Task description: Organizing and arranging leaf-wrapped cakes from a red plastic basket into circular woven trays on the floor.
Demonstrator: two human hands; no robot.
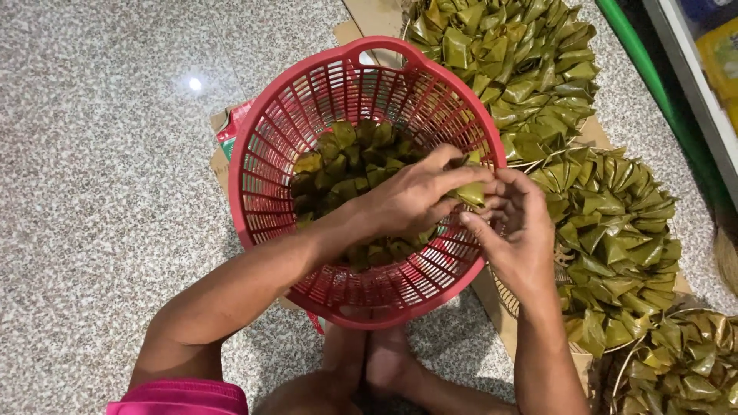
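The leaf-wrapped parcel (470, 192) sits pinched between both your hands, just above the right inner wall of the red basket (261, 154). It looks light and fairly soft: a folded green leaf skin that should give under pressure and could unfold or tear if you squeeze its edges. My judgement is that the flat faces near the folded corners are the safest hold, not the loose leaf tip. Most of it is hidden by your fingers, so its long axis is hard to tell; the visible part seems to run roughly up and down in the head view, one tip towards the basket's far rim.

Your left hand (411, 201) closes over it from the basket side, and your right hand (519, 230) meets it with curled fingers, holding narrowly.

More dark leaf parcels (346, 157) lie in the basket's bottom. To your right, round trays of parcels (615, 230) are packed tightly on cardboard (369, 15) over the speckled floor (100, 154).
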